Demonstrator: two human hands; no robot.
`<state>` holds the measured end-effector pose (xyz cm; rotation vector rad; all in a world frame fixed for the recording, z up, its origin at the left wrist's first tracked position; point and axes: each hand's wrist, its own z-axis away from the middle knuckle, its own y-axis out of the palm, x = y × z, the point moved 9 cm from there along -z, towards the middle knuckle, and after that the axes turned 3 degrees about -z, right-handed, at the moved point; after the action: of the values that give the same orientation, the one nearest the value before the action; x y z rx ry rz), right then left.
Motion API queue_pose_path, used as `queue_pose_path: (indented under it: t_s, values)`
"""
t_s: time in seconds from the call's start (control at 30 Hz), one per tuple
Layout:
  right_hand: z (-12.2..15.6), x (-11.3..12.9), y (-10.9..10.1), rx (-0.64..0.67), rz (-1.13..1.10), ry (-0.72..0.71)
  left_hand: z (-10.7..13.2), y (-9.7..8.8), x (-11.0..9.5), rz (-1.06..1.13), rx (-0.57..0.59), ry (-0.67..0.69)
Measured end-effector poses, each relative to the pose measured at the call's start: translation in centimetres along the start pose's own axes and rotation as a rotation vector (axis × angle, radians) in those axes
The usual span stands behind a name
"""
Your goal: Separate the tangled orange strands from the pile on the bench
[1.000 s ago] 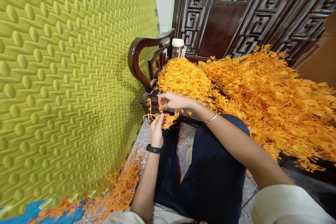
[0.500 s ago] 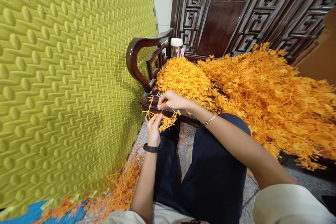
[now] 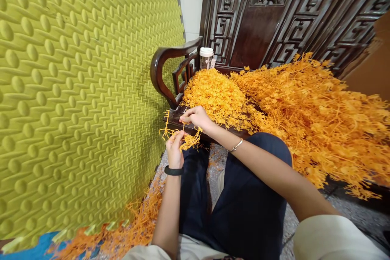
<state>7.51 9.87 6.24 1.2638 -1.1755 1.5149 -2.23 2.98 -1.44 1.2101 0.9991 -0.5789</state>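
Note:
Pinched between the thumb and fingers of my left hand (image 3: 174, 152) is a branching orange artificial plant sprig (image 3: 191, 141), its thin bare stems sticking out to the left and right. My right hand (image 3: 198, 118) is just above and to the right, thumb and fingertips closed on a thin upright piece of the same sprig. Both hands are over my knees, in front of the wooden seat's edge. Beyond them, a heap of small orange plastic pieces (image 3: 215, 91) lies on the seat.
A big bundle of orange artificial branches (image 3: 323, 118) spreads along the right. A lidded cup (image 3: 206, 58) stands at the back by the curved wooden armrest (image 3: 157, 65). A yellow-green foam mat (image 3: 91, 101) rises on the left. Orange stems (image 3: 137, 227) litter the floor.
Both hands and the sprig have shifted slightly left in view. My right hand remains pinched above my left. The camera has tilted a little.

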Motion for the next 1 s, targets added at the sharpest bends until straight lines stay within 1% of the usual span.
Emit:
queue_pose_path:
  t_s: [0.23, 0.4, 0.5, 0.57, 0.67, 0.73, 0.77, 0.8, 0.83, 0.87, 0.9, 0.97, 1.0]
  values:
    - [-0.2, -0.2, 0.5, -0.009, -0.152, -0.001, -0.2, -0.1, -0.7, 0.033, -0.030, 0.022]
    - [-0.6, -0.3, 0.9, -0.035, -0.225, -0.047, -0.3, -0.4, -0.5, 0.110, -0.074, -0.013]
    - [-0.5, -0.1, 0.8, -0.072, -0.286, -0.068, -0.2, -0.3, -0.5, 0.163, -0.086, -0.026]
    - [-0.2, 0.0, 0.9, -0.077, -0.331, -0.053, -0.2, 0.0, -0.5, 0.186, -0.077, -0.027]
    - [0.3, -0.2, 1.6, -0.055, -0.375, 0.010, -0.3, 0.4, -0.5, 0.206, -0.069, -0.038]
    - [0.3, -0.2, 1.9, -0.031, -0.357, 0.039, -0.1, 0.5, -0.5, 0.221, -0.070, -0.046]
    - [0.1, 0.1, 1.6, -0.033, -0.328, 0.031, 0.1, 0.5, -0.5, 0.229, -0.069, -0.046]
    - [-0.3, 0.6, 0.7, -0.066, -0.283, 0.003, 0.3, 0.5, -0.6, 0.235, -0.061, -0.044]
    - [-0.8, 1.4, -0.8, -0.124, -0.229, -0.042, 0.6, 0.6, -0.7, 0.234, -0.045, -0.042]
    - [-1.3, 2.4, -2.9, -0.211, -0.175, -0.106, 0.8, 0.6, -0.8, 0.227, -0.030, -0.036]
    - [-1.6, 3.7, -5.8, -0.342, -0.112, -0.185, 1.1, 0.5, -0.9, 0.215, -0.022, -0.030]
    - [-2.3, 5.6, -10.8, -0.476, -0.097, -0.293, 1.2, -0.1, -1.0, 0.171, -0.032, -0.020]
    - [-2.2, 6.8, -13.6, -0.587, -0.067, -0.391, 1.0, -0.4, -1.0, 0.147, -0.046, -0.016]
